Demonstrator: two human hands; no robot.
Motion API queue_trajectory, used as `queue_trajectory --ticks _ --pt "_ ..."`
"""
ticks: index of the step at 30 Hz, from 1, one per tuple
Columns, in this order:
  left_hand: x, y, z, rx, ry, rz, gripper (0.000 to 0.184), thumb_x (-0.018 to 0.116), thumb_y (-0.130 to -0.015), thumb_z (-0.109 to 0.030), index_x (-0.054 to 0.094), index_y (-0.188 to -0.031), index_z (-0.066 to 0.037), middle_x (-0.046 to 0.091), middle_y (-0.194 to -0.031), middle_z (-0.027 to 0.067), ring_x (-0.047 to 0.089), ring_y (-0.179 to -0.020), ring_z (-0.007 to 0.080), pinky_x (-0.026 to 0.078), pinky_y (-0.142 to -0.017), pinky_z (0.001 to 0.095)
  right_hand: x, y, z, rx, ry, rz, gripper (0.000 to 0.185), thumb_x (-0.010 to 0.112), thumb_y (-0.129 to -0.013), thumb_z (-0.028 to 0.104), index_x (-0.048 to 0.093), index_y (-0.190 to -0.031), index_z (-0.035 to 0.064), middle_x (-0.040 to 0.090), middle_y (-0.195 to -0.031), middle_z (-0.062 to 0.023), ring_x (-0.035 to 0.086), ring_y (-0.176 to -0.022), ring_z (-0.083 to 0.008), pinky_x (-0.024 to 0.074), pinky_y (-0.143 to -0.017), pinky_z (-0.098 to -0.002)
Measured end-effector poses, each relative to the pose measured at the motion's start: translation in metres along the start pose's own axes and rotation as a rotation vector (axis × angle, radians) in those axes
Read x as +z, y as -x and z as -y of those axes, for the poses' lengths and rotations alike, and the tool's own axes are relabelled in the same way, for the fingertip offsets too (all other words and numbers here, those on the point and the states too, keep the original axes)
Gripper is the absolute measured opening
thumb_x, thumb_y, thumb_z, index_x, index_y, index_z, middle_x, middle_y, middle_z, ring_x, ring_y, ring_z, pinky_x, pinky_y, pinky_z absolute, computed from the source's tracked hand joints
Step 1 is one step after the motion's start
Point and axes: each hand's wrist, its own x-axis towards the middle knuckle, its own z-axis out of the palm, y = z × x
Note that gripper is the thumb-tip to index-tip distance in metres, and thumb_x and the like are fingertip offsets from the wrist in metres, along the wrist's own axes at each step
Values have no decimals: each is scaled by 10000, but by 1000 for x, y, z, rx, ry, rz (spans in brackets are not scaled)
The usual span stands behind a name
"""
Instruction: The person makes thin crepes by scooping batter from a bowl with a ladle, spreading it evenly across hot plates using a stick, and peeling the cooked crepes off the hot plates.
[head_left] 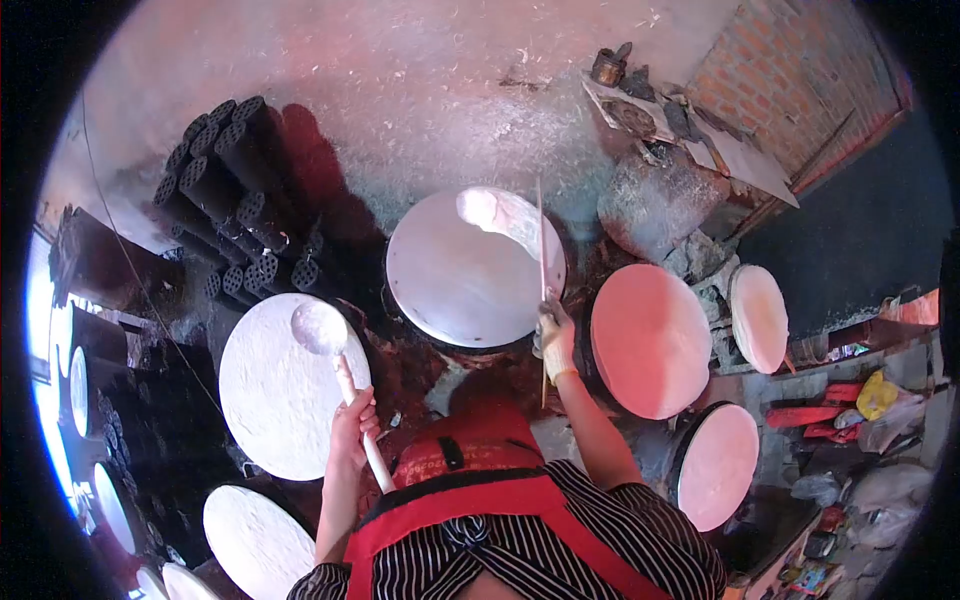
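My left hand [354, 425] is closed round the pale handle of a ladle [322, 330]. The ladle's bowl is over the upper right part of a round griddle covered with a white layer [270, 400]. My right hand [554, 338], in what looks like a pale glove, grips a long thin wooden stick [542, 235]. That stick stretches over the right side of the middle round griddle [450, 280]. A curved streak of white batter [512, 218] lies on this griddle's top, left of the stick; the remaining surface looks bare and grey.
More white-covered rounds stand at the lower left [258, 540] and right [650, 340]. Black coal briquettes with holes [225, 180] are stacked at the back left. A cluttered board [740, 160] sits at the back right. Bags and red cloth [805, 415] lie far right.
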Motion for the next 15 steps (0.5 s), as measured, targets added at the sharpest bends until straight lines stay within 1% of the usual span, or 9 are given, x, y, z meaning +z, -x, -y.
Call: queue_trajectory --ticks 4,5,6,8,10,12,13,14,15 --pt "2 5 15 124 -80 -110 144 641 -918 -163 533 -855 -92 469 -663 -28 427 -499 67 376 -425 215 11 -30 -15 -76 201 207 328 584 -935 153 618 -1259 110 436 -599 77 358 -409 -62 263 -365 -259" --pt "3 6 19 132 -61 -103 124 638 -915 -149 542 -868 -86 484 -690 -18 446 -524 76 397 -449 225 25 -33 -10 36 211 214 309 587 -937 171 634 -1234 100 436 -587 73 366 -419 -62 271 -377 -260" --pt "3 7 19 144 -42 -95 105 636 -911 -134 551 -882 -80 499 -716 -9 465 -550 85 419 -473 235 46 -26 8 -57 259 234 307 572 -949 169 627 -1246 116 401 -564 79 366 -412 -69 263 -375 -264" --pt "6 3 33 163 -15 -94 95 632 -911 -131 559 -887 -75 506 -717 -9 467 -548 89 418 -471 240 53 -49 2 73 328 381 331 553 -964 159 600 -1291 168 379 -543 79 365 -399 -77 253 -358 -275" --pt "12 9 44 179 8 -100 87 629 -911 -129 568 -892 -70 513 -717 -10 469 -545 92 417 -469 246 37 -20 28 102 405 481 349 545 -969 160 581 -1316 176 382 -538 75 367 -397 -76 246 -350 -276" --pt "25 19 53 192 -31 -185 79 631 -907 -128 598 -919 -57 537 -738 -11 492 -584 90 441 -530 249 8 10 69 226 380 660 392 538 -973 152 543 -1362 197 394 -527 58 377 -385 -78 261 -332 -282" --pt "7 8 66 194 -91 -177 109 636 -897 -119 642 -978 -46 618 -832 8 563 -718 100 471 -696 242 -9 3 70 293 373 641 402 530 -970 134 539 -1365 207 402 -526 52 376 -369 -80 286 -328 -276" --pt "12 10 68 200 -83 -192 109 636 -897 -119 642 -978 -46 618 -832 8 563 -718 100 471 -696 242 -23 -11 63 283 345 566 401 547 -959 131 556 -1347 234 422 -532 49 381 -362 -80 303 -327 -271" --pt "19 15 71 193 -93 -222 146 639 -890 -113 653 -1015 -40 644 -894 18 576 -807 102 452 -775 236 -34 -34 47 234 318 445 398 563 -951 128 565 -1337 224 434 -536 47 384 -365 -79 303 -328 -268"
